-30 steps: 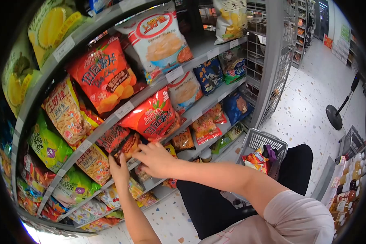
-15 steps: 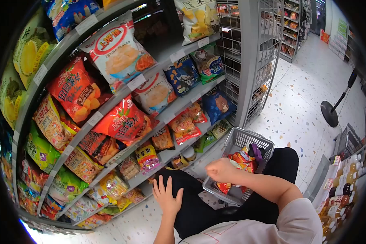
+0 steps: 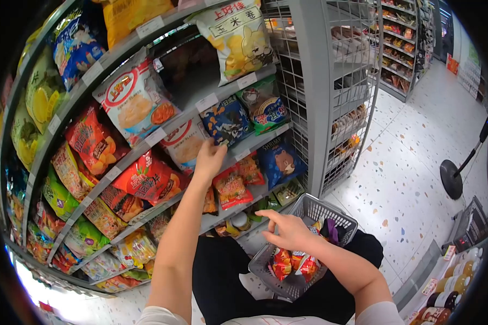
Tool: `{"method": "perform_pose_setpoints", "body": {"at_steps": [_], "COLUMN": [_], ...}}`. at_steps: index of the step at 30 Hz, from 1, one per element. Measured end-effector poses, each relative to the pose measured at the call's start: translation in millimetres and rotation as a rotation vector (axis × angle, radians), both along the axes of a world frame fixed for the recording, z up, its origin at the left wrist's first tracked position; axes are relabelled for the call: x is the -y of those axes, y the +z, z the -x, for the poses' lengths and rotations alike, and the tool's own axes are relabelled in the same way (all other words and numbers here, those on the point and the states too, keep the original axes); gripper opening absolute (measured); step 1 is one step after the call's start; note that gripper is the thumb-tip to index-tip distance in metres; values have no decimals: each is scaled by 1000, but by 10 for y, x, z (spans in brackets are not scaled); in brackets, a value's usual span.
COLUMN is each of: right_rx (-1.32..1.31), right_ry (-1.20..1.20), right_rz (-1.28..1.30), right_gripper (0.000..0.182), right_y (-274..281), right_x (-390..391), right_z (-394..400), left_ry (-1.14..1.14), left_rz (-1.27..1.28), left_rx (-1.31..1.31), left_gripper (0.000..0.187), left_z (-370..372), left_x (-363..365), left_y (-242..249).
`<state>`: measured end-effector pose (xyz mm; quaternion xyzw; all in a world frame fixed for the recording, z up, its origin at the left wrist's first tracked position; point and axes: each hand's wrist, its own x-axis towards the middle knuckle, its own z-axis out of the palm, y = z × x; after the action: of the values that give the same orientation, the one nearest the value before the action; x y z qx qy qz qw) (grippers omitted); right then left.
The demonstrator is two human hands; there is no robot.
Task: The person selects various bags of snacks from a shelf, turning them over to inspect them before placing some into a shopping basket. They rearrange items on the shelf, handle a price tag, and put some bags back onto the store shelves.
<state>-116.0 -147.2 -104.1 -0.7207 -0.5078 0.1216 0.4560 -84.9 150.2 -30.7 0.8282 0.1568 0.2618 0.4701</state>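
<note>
My left hand (image 3: 210, 158) reaches up to the middle shelf, its fingers curled in at the lower left corner of a dark blue snack bag (image 3: 226, 120). Right beside that hand stands a white shrimp flakes bag (image 3: 183, 142). My right hand (image 3: 288, 232) hangs over a grey shopping basket (image 3: 259, 265), index finger stretched out and thumb apart, holding nothing. Inside the basket lie several red and orange snack packets (image 3: 283, 263) and a purple packet (image 3: 332, 231). The basket sits between my black-trousered legs.
Snack bags fill the curved shelves to my left, with a yellow corn roll bag (image 3: 238, 40) above. A wire mesh rack (image 3: 352, 97) closes off the shelf end. At right are a round black stand base (image 3: 451, 179), another basket (image 3: 468, 223) and bottles (image 3: 453, 284).
My left hand has gone from my knee up to the shelf by the blue bag. My right hand, a fist before, now has its fingers apart. The view has shifted.
</note>
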Motion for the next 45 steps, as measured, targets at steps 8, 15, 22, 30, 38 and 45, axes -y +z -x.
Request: {"method": "perform_pose_setpoints", "body": {"at_steps": [8,15,22,30,38,45], "right_rx": [-355,-271,-212,176,436,575], "right_ry": [-50,-51,-26,-134,-226,-230], "right_rz": [-110,-160,-140,-167,-258,-240], "right_gripper": [39,24,20,16,28,29], "right_y": [-39,-40,-97,37,141,-59], "right_x": [309,370,316,129,-895,-1429], "right_z": [-209,-193,-118,-453,-1416,-1667], "left_ry": [423,456,367,181,261,294], "left_rz": [-448,-572,-683,-965,-1078,-1079], "left_rx": [-379,-277,-177,-17,-203,-227], "left_gripper": [56,35,21,36,57,57], "left_z": [-597,-589,-490,169,189,169], "left_x": [-240,-320,-417,331,493,488], "left_y": [27,-109,-180,-468,-677,-723]}}
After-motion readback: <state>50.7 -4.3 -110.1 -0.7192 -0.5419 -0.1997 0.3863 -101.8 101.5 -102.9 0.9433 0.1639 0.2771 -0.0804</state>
